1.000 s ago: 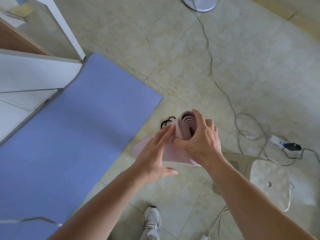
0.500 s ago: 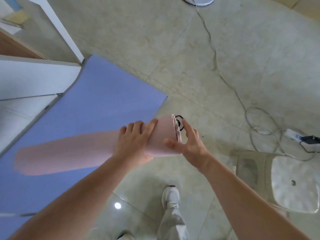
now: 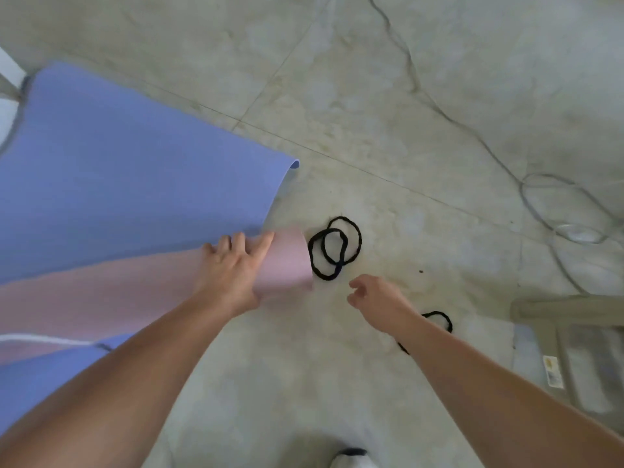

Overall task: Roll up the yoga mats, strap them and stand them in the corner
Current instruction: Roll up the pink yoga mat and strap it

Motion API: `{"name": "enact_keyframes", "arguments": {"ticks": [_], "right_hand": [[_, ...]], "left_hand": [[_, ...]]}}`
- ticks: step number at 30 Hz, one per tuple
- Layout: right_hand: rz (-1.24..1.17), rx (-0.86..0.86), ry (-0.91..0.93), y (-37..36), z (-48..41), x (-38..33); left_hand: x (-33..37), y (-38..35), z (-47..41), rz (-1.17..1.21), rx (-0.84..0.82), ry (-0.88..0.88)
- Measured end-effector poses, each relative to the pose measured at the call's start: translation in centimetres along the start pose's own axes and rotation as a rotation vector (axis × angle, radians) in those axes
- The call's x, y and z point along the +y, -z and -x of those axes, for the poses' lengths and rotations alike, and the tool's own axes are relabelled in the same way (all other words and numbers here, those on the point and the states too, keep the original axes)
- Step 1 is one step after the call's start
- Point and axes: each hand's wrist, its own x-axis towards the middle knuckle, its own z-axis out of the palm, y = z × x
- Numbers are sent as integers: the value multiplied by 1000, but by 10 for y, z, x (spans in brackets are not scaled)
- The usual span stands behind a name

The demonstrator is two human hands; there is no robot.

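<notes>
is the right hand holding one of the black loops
No, the right hand hovers empty, fingers loosely curled, short of the black elastic loops, while the left hand holds the rolled pink yoga mat.

The left forearm (image 3: 118, 383) reaches in from the lower left, bare, and the left hand (image 3: 233, 268) lies palm down on the end of the roll (image 3: 287, 261), fingers spread and curved over its top, gripping it. The right forearm (image 3: 489, 383) comes in from the lower right, also bare. The right hand (image 3: 378, 298) hangs free and holds nothing, its fingers loosely curled and pointing up and left, apart from the left hand.
</notes>
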Motion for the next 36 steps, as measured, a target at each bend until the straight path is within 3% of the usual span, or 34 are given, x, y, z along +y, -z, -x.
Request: {"name": "enact_keyframes", "arguments": {"ticks": [4, 10, 12, 16, 17, 19, 23, 28, 32, 36], "right_hand": [[219, 127, 134, -40, -64, -14], [313, 169, 104, -66, -89, -18], [167, 225, 80, -58, -91, -20], [-562, 253, 96, -24, -71, -44], [-646, 248, 135, -14, -58, -55], [-639, 204, 285, 2, -30, -81], [-360, 233, 663, 31, 22, -143], [-121, 345, 1093, 77, 98, -267], [-90, 455, 1342, 81, 180, -368], [-19, 479, 1567, 56, 261, -441]], "left_hand": [[6, -36, -12, 7, 37, -2], [0, -36, -24, 56, -33, -1], [-3, -37, -30, 57, -32, -13], [-6, -34, -24, 54, 28, -30], [-7, -31, -21, 71, 43, -32], [-18, -16, -13, 122, 93, -26], [-59, 49, 12, 258, 321, 48], [-138, 143, 75, 486, 610, 269], [-194, 198, 144, 754, 808, 480], [-244, 219, 213, 1144, 1024, 484]]}}
